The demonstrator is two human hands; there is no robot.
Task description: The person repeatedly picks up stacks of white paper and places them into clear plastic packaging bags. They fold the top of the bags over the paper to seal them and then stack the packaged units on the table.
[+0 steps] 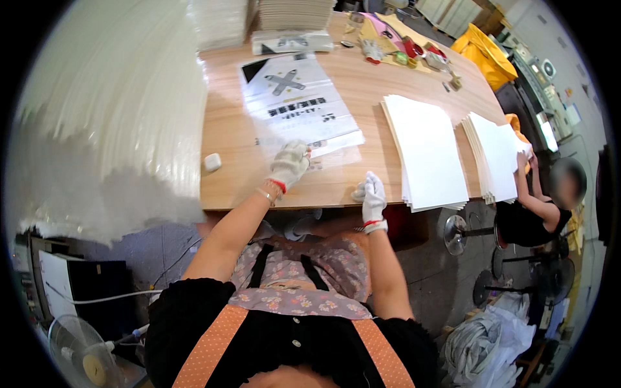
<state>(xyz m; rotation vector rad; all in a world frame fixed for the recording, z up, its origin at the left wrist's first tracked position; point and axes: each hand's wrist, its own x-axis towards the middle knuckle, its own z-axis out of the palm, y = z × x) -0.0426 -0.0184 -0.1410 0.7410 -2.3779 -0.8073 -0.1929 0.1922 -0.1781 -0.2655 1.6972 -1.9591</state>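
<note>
My gloved left hand (288,164) presses flat on the clear printed plastic bag (297,107) on the worktop (226,136); my right hand (373,196), loosely curled, holds nothing. The stack of white sheets (427,152) waits beyond it, none bagged yet.

A clear plastic bag (299,107) lies flat on the wooden table, printed with black marks: a dark triangle at its far left corner, a grey cross below it, and black bars of lettering nearer the person. A second such printed bag (291,43) lies folded beyond it, at the foot of a tall stack. At the far right, small pale labels (550,68) show on grey equipment.
</note>
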